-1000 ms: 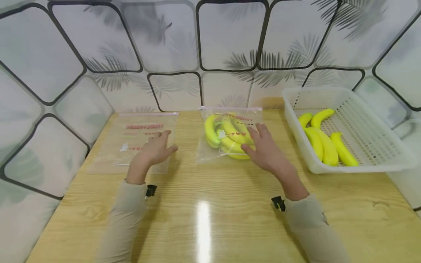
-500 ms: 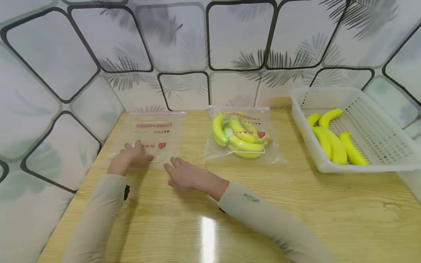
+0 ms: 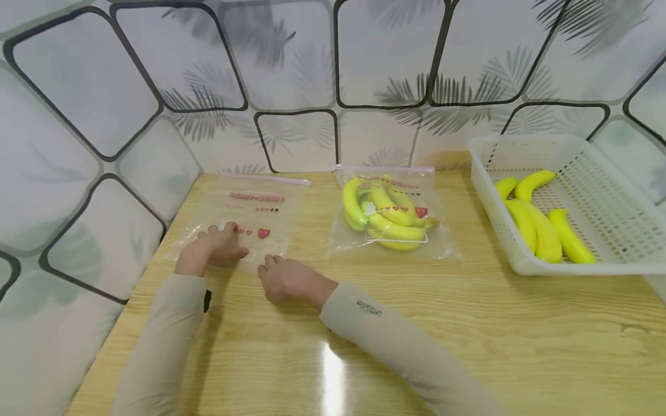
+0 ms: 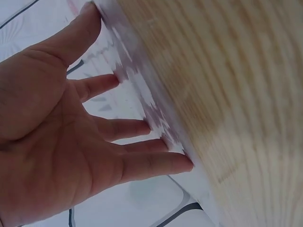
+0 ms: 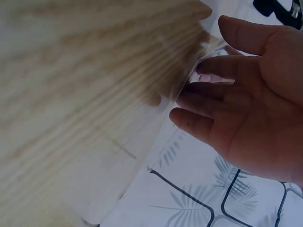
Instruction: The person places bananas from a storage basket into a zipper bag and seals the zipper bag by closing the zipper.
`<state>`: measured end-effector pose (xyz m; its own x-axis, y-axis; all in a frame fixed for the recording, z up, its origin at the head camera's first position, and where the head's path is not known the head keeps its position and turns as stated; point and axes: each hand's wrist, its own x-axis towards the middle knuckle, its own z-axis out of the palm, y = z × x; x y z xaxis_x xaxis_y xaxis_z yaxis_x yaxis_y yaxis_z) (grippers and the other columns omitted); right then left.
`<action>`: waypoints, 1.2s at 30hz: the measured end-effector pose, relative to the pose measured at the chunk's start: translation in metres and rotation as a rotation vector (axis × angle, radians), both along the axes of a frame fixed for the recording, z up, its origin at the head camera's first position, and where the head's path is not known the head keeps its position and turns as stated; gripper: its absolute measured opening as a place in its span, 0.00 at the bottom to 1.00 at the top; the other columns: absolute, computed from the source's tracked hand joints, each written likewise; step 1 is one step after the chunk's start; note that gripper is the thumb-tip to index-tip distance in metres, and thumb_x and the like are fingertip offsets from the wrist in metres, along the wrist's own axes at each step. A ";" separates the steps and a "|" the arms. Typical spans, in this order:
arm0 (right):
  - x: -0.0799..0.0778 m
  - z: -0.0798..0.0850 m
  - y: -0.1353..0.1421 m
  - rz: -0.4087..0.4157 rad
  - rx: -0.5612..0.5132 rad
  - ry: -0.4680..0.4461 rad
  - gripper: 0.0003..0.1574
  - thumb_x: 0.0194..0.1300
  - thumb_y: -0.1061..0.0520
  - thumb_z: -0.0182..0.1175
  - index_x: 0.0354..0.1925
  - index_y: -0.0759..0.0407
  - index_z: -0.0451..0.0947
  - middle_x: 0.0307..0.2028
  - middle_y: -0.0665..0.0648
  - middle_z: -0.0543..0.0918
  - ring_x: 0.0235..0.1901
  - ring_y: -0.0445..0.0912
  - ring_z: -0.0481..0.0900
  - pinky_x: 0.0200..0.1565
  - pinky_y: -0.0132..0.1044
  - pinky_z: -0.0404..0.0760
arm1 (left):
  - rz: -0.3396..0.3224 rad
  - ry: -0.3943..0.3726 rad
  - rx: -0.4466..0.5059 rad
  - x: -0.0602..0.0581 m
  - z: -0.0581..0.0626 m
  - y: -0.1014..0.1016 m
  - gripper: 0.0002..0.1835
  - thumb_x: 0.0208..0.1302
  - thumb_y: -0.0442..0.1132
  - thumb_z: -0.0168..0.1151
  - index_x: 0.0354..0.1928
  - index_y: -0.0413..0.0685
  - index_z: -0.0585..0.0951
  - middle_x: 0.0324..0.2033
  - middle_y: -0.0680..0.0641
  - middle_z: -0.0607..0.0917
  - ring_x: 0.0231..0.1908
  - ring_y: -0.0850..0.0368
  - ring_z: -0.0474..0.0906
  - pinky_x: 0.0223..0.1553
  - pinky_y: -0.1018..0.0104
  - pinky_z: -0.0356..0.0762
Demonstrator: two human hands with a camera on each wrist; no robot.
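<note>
A clear zip bag (image 3: 266, 216) with pink print and a lilac zip strip lies flat at the table's left. My left hand (image 3: 219, 245) rests on its lower left part; in the left wrist view the spread fingers (image 4: 135, 127) touch the film with their tips. At the bag's lower right corner is my right hand (image 3: 288, 281), whose fingertips touch the film edge (image 5: 182, 87) while the thumb stands apart. Farther right lies a second zip bag (image 3: 346, 245), with several yellow bananas (image 3: 400, 232) inside.
A white perforated plastic basket (image 3: 619, 268) stands at the right with several bananas (image 3: 547, 240) in it. The wooden table (image 3: 426, 323) meets a patterned wall covering (image 3: 390, 63) at the back and left.
My right hand has crossed leftward from the filled bag to the flat bag's corner. My left hand has lowered onto the flat bag, which is now slightly turned. The view has shifted.
</note>
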<state>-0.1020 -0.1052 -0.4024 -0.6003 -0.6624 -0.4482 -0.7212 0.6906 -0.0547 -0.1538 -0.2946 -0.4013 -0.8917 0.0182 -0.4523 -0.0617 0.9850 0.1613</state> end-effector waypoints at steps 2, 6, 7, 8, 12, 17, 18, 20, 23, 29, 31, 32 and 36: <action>0.004 0.001 0.001 0.013 -0.003 0.012 0.35 0.78 0.46 0.43 0.76 0.57 0.54 0.75 0.58 0.55 0.74 0.49 0.55 0.71 0.40 0.62 | 0.001 -0.011 0.007 -0.002 0.001 -0.001 0.40 0.68 0.52 0.59 0.68 0.30 0.56 0.59 0.16 0.62 0.60 0.17 0.60 0.60 0.29 0.62; 0.004 0.002 -0.001 -0.015 -0.010 0.069 0.32 0.77 0.44 0.45 0.73 0.51 0.61 0.72 0.55 0.62 0.71 0.49 0.61 0.68 0.42 0.67 | -0.026 0.003 0.008 -0.003 0.003 -0.002 0.40 0.68 0.51 0.60 0.67 0.28 0.57 0.59 0.17 0.63 0.61 0.19 0.60 0.61 0.29 0.61; 0.003 0.002 -0.002 -0.024 -0.008 0.081 0.30 0.77 0.44 0.44 0.72 0.49 0.63 0.72 0.55 0.63 0.71 0.49 0.62 0.68 0.42 0.67 | -0.032 0.006 0.011 -0.004 0.003 -0.002 0.40 0.68 0.51 0.59 0.68 0.29 0.56 0.59 0.16 0.63 0.61 0.19 0.60 0.61 0.29 0.60; 0.001 0.003 -0.003 -0.032 -0.005 0.095 0.28 0.78 0.45 0.44 0.72 0.47 0.64 0.71 0.54 0.65 0.70 0.49 0.63 0.67 0.42 0.68 | -0.038 0.008 0.015 -0.004 0.003 -0.002 0.40 0.68 0.51 0.59 0.68 0.29 0.56 0.60 0.16 0.62 0.62 0.19 0.59 0.62 0.29 0.60; -0.006 0.003 -0.006 -0.063 -0.007 0.098 0.27 0.78 0.49 0.43 0.72 0.43 0.63 0.69 0.55 0.67 0.68 0.50 0.64 0.66 0.43 0.69 | -0.054 0.006 0.059 -0.003 0.002 -0.004 0.40 0.69 0.50 0.61 0.70 0.33 0.54 0.61 0.15 0.58 0.61 0.16 0.59 0.61 0.27 0.61; -0.011 -0.001 -0.002 -0.135 0.006 0.084 0.29 0.75 0.50 0.47 0.72 0.44 0.64 0.67 0.53 0.69 0.66 0.49 0.66 0.65 0.43 0.70 | -0.078 0.023 0.123 0.000 -0.003 -0.006 0.39 0.67 0.48 0.64 0.69 0.38 0.57 0.62 0.16 0.58 0.61 0.16 0.57 0.60 0.27 0.62; -0.012 -0.002 0.000 -0.143 0.009 0.087 0.28 0.75 0.49 0.46 0.71 0.45 0.65 0.67 0.53 0.69 0.66 0.49 0.67 0.65 0.43 0.70 | -0.082 0.031 0.134 0.000 -0.005 -0.006 0.38 0.66 0.48 0.65 0.69 0.39 0.58 0.62 0.17 0.58 0.62 0.16 0.57 0.61 0.27 0.62; -0.012 -0.003 0.002 -0.147 0.016 0.088 0.28 0.76 0.50 0.45 0.71 0.46 0.65 0.67 0.54 0.69 0.66 0.48 0.67 0.64 0.42 0.70 | -0.093 0.046 0.147 -0.001 -0.007 -0.008 0.39 0.65 0.48 0.66 0.69 0.37 0.58 0.64 0.17 0.57 0.63 0.16 0.56 0.62 0.28 0.61; -0.011 -0.005 0.004 -0.134 -0.017 0.060 0.27 0.77 0.50 0.44 0.70 0.48 0.67 0.68 0.55 0.68 0.68 0.48 0.66 0.65 0.43 0.70 | -0.103 0.074 0.153 -0.001 -0.008 -0.012 0.42 0.63 0.48 0.69 0.69 0.32 0.58 0.66 0.18 0.57 0.64 0.16 0.55 0.64 0.29 0.59; -0.003 -0.007 0.006 -0.068 -0.060 0.046 0.25 0.77 0.50 0.44 0.67 0.51 0.70 0.65 0.56 0.70 0.65 0.49 0.69 0.61 0.43 0.76 | -0.017 0.104 0.096 0.011 -0.010 -0.007 0.41 0.63 0.47 0.68 0.67 0.27 0.61 0.60 0.17 0.62 0.60 0.19 0.60 0.61 0.31 0.64; -0.003 -0.007 0.006 -0.075 -0.055 0.045 0.24 0.77 0.49 0.44 0.67 0.49 0.69 0.65 0.56 0.70 0.65 0.49 0.69 0.60 0.43 0.75 | -0.007 0.103 0.060 0.018 -0.012 -0.002 0.39 0.63 0.49 0.67 0.63 0.25 0.64 0.56 0.17 0.66 0.55 0.20 0.65 0.57 0.32 0.67; -0.004 -0.007 0.006 -0.090 -0.050 0.035 0.25 0.78 0.48 0.43 0.68 0.47 0.68 0.66 0.56 0.69 0.66 0.50 0.67 0.62 0.44 0.74 | -0.007 0.100 0.045 0.021 -0.012 0.001 0.38 0.64 0.50 0.65 0.61 0.24 0.66 0.54 0.18 0.67 0.53 0.21 0.67 0.55 0.32 0.69; -0.014 -0.006 0.007 -0.165 -0.048 -0.012 0.29 0.78 0.48 0.42 0.73 0.45 0.61 0.73 0.57 0.61 0.72 0.52 0.60 0.68 0.46 0.68 | -0.019 0.113 0.040 0.029 -0.012 0.009 0.37 0.63 0.53 0.66 0.55 0.22 0.68 0.49 0.20 0.71 0.48 0.25 0.71 0.52 0.36 0.72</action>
<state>-0.1159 -0.0983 -0.4086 -0.6974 -0.5758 -0.4267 -0.5971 0.7961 -0.0984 -0.1249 -0.2859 -0.4137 -0.9361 0.0521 -0.3479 -0.0219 0.9784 0.2054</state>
